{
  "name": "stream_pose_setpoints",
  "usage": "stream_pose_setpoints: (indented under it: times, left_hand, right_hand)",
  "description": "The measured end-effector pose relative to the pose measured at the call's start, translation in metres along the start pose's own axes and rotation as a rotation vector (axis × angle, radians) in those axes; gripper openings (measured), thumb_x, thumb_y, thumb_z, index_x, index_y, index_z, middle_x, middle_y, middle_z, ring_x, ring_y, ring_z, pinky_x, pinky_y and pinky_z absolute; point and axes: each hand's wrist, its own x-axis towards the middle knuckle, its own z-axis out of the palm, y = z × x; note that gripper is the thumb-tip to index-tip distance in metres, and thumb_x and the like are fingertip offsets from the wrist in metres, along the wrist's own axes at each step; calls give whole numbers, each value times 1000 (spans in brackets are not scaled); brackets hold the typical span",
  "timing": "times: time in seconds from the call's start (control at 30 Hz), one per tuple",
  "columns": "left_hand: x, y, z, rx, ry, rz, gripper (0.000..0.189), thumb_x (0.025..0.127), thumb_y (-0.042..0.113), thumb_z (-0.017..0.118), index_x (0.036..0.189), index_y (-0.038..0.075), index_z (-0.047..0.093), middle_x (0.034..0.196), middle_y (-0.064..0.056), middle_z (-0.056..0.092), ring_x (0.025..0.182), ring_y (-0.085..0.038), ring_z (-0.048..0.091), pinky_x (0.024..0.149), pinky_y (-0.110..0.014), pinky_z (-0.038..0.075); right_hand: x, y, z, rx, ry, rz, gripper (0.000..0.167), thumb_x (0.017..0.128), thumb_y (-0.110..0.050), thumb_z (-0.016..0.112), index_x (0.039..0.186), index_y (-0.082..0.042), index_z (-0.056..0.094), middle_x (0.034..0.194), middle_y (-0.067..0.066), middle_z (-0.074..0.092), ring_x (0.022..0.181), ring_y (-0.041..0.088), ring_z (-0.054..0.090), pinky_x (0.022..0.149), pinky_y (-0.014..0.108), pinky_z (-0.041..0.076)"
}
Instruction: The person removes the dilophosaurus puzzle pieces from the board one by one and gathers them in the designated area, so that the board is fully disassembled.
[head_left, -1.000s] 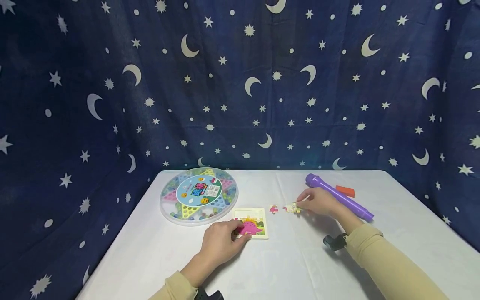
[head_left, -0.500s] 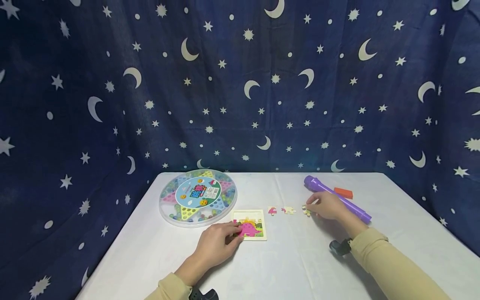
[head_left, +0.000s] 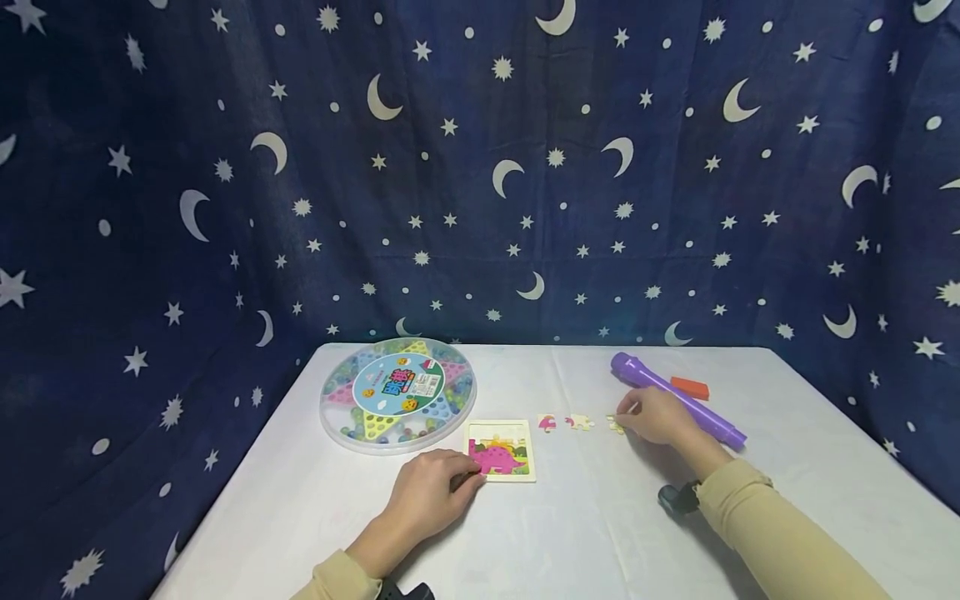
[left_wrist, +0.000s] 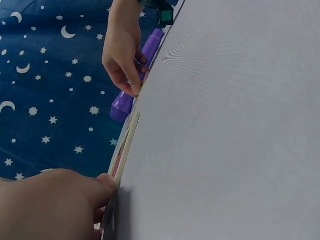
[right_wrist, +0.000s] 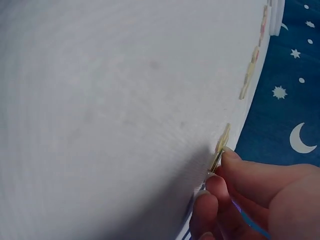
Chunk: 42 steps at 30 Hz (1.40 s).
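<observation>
A small square jigsaw puzzle (head_left: 511,455) in a pale frame, with a pink dinosaur picture, lies mid-table. My left hand (head_left: 435,492) grips its lower left corner, thumb on the near edge in the left wrist view. To its right, a pink-and-white puzzle piece (head_left: 547,423) and a pale puzzle piece (head_left: 579,422) lie in a row. At the row's right end my right hand (head_left: 654,416) pinches a yellowish puzzle piece (head_left: 614,425) between thumb and fingers. The right wrist view shows this piece (right_wrist: 218,159) low against the tablecloth, a gap away from the others.
A round clear case of marbles (head_left: 397,396) with a star-shaped game board lies at the back left. Behind my right hand lie a purple toy microphone (head_left: 678,400) and a red block (head_left: 690,388). A dark blue moon-and-star curtain (head_left: 480,208) stands behind the white table (head_left: 555,533).
My right hand has moved right with the yellowish piece, away from the pale piece. My left hand has shifted slightly left on the puzzle's corner, uncovering more of the dinosaur.
</observation>
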Motion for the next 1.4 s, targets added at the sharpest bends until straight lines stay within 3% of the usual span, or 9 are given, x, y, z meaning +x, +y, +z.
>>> stream_pose_setpoints:
  times: [0.17, 0.3, 0.57, 0.83, 1.03, 1.4]
  left_hand:
    - [1, 1, 0, -9, -2, 1, 14, 89, 33, 81, 98, 22, 84, 95, 9, 76, 93, -11, 71, 80, -38, 56]
    - [2, 0, 1, -3, 25, 10, 12, 88, 31, 82, 95, 22, 84, 93, 8, 76, 91, -12, 71, 78, -38, 56]
    - [2, -1, 3, -22, 58, 32, 10, 87, 30, 83, 87, 20, 84, 90, 11, 74, 87, -11, 70, 78, -35, 55]
    - [1, 0, 2, -36, 59, 32, 9, 86, 29, 83, 89, 20, 84, 85, 11, 72, 81, -10, 68, 72, -34, 55]
    - [2, 0, -1, -27, 35, 23, 10, 87, 30, 82, 92, 21, 84, 84, 10, 72, 81, -11, 67, 71, -35, 54]
    - [2, -1, 0, -10, 52, 26, 11, 86, 32, 82, 91, 21, 84, 84, 9, 72, 81, -12, 67, 72, -35, 54]
  right_hand:
    - [0, 2, -1, 2, 6, -14, 15, 92, -20, 75, 99, -7, 74, 89, 6, 66, 71, 19, 59, 62, 34, 50]
    - [1, -10, -2, 41, 6, -16, 16, 93, -21, 75, 102, -7, 73, 87, 6, 65, 68, 20, 59, 61, 35, 49]
    - [6, -62, 18, 35, -30, -125, 7, 93, -19, 74, 97, -13, 73, 87, 1, 66, 73, 19, 58, 70, 39, 48]
    - [9, -115, 40, 31, -71, -220, 6, 93, -21, 76, 97, -17, 74, 89, -5, 67, 80, 16, 58, 81, 41, 50]
    - [9, -141, 54, 35, -103, -303, 6, 91, -18, 78, 95, -17, 74, 87, -6, 68, 83, 15, 60, 84, 43, 51]
    - [3, -173, 75, 13, -203, -363, 9, 91, -15, 78, 99, -17, 75, 92, -5, 69, 95, 19, 64, 93, 46, 51]
